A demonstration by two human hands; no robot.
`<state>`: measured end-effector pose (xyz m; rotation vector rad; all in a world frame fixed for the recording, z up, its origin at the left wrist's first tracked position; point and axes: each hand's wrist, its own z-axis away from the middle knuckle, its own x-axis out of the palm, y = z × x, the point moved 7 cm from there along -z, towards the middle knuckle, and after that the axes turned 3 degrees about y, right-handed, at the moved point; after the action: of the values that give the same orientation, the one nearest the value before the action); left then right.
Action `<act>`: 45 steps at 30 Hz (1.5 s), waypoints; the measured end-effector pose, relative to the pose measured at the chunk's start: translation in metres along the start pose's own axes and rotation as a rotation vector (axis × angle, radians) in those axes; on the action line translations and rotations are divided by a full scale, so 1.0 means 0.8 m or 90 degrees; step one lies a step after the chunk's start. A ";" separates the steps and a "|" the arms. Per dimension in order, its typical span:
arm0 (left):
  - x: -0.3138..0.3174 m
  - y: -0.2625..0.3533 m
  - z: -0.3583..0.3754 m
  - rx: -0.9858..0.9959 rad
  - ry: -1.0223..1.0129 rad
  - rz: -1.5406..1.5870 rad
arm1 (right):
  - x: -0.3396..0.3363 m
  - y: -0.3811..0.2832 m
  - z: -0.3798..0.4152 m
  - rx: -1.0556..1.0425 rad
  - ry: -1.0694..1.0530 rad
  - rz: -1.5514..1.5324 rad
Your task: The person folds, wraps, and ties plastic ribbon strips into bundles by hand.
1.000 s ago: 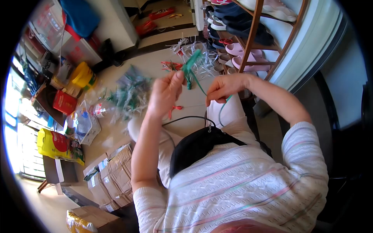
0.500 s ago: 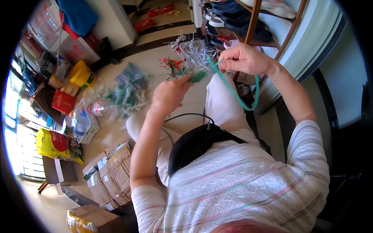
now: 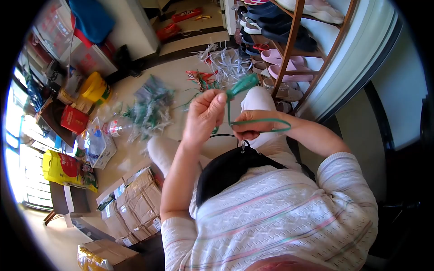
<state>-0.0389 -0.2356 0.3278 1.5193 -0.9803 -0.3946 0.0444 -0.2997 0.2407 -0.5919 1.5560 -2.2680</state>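
My left hand (image 3: 205,115) is closed, thumb against fingers, on a green plastic strap. A thicker, bundled or woven green part (image 3: 243,86) sticks out above the thumb toward the shoe rack; its exact form is hard to tell. My right hand (image 3: 254,125), lower and to the right, has its fingers closed on the same strap near my lap. From there a loop of the green strap (image 3: 271,120) bends out over my right wrist. The fingertips of the right hand are partly hidden.
On the floor lie a pile of green and grey strips (image 3: 151,106), white strips (image 3: 228,63) and red strips (image 3: 201,77). A shoe rack (image 3: 289,54) stands at the right. Taped cardboard (image 3: 133,205), a white basket (image 3: 101,151) and a yellow bucket (image 3: 96,88) are at the left.
My right hand has come down and inward from beside the shoe rack to below the bundled green part. My left hand has moved slightly right, and the bundled part now points upward.
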 end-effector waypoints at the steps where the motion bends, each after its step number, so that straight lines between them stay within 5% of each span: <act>1: -0.007 0.004 -0.003 0.038 0.031 -0.106 | 0.009 0.003 -0.001 -0.001 -0.013 -0.041; 4: -0.023 0.024 -0.003 0.105 0.111 -0.452 | 0.020 -0.007 0.008 -0.019 -0.012 -0.013; 10: -0.018 0.038 -0.003 0.130 0.129 -0.760 | 0.027 -0.034 0.041 -0.048 -0.021 -0.027; 13: -0.003 0.016 0.006 0.341 0.002 -0.838 | 0.021 -0.077 0.065 -0.109 0.017 -0.071; 17: 0.035 -0.004 0.040 0.382 -0.140 -0.804 | -0.005 -0.107 0.073 -0.175 0.114 -0.196; 24: 0.062 0.022 0.059 0.452 -0.164 -0.750 | -0.021 -0.102 0.034 -0.239 0.211 -0.355; 25: 0.058 0.024 0.058 0.438 -0.146 -0.718 | -0.023 -0.101 0.030 -0.247 0.256 -0.362; 26: 0.052 0.027 0.057 0.425 -0.128 -0.688 | -0.020 -0.099 0.021 -0.293 0.134 -0.383; 29: 0.038 0.032 0.054 0.367 -0.066 -0.603 | -0.006 -0.107 0.013 -0.342 0.082 -0.409; 34: 0.000 0.033 0.033 0.213 0.072 -0.298 | 0.014 -0.073 0.007 -0.249 0.140 -0.312; 41: -0.034 0.032 0.016 0.080 0.207 -0.418 | 0.002 -0.064 0.021 -0.340 0.414 0.148; 45: -0.051 0.040 0.006 0.214 0.296 -0.661 | 0.002 -0.042 0.021 -0.229 0.321 -0.162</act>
<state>-0.0774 -0.2047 0.3448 2.2301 0.1889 -0.5681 0.0502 -0.3021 0.2781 -0.3269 2.2787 -2.4693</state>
